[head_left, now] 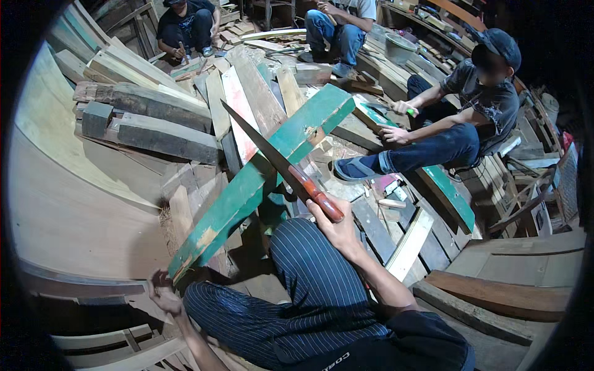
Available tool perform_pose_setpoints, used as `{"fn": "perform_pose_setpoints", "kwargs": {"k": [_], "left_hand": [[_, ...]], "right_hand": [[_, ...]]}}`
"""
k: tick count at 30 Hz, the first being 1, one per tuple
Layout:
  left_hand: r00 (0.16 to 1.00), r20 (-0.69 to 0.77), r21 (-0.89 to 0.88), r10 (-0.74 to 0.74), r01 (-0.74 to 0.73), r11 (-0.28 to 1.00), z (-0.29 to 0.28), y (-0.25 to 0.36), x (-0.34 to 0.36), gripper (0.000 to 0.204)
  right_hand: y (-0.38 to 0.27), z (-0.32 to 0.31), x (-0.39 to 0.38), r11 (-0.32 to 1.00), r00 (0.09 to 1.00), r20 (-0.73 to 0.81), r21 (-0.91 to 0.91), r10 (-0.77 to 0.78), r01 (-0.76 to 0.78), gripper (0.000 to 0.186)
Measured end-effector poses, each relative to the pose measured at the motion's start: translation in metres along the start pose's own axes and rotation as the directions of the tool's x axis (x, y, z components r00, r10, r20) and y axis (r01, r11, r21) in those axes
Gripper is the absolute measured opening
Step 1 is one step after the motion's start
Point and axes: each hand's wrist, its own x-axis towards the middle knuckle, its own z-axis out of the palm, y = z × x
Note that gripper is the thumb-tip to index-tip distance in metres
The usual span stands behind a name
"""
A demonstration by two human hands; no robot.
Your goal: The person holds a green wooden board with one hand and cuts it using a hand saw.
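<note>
My right hand [339, 226] is closed round the red-brown wooden handle of a machete [267, 150]. Its long, dark, pointed blade slants up and left, across the middle of a green-painted wooden beam [238, 195] in this view. Whether blade and wood touch, I cannot tell. The beam lies diagonally in front of my knees, its paint chipped to bare wood near the close end and along one edge. At that lower left end my left hand [164, 295] grips the beam with curled fingers, partly in shadow.
On the right a seated person [495, 99] works on another green beam [448, 195] with a green-handled tool. Two more people [185, 28] crouch or sit at the back. Stacked planks [148, 102] and loose boards surround me; a curved pale panel [74, 185] stands at left.
</note>
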Motion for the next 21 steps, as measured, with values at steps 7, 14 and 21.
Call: {"fn": "perform_pose_setpoints", "kwargs": {"k": [7, 14, 21], "left_hand": [[0.925, 0.34, 0.377, -0.171, 0.033, 0.926, 0.036, -0.004, 0.027, 0.038], [0.7, 0.679, 0.699, -0.221, -0.525, 0.485, 0.114, 0.024, 0.045, 0.025], [0.574, 0.803, 0.585, -0.158, -0.713, 0.386, 0.189, 0.022, 0.058, 0.025]], "right_hand": [[-0.003, -0.002, 0.0, 1.0, 1.0, 0.004, 0.013, -0.003, 0.003, 0.024], [0.006, -0.002, 0.0, 1.0, 1.0, 0.016, -0.018, 0.004, -0.004, 0.026], [0.005, 0.001, -0.001, 0.998, 1.0, -0.014, 0.057, 0.004, -0.003, 0.019]]}}
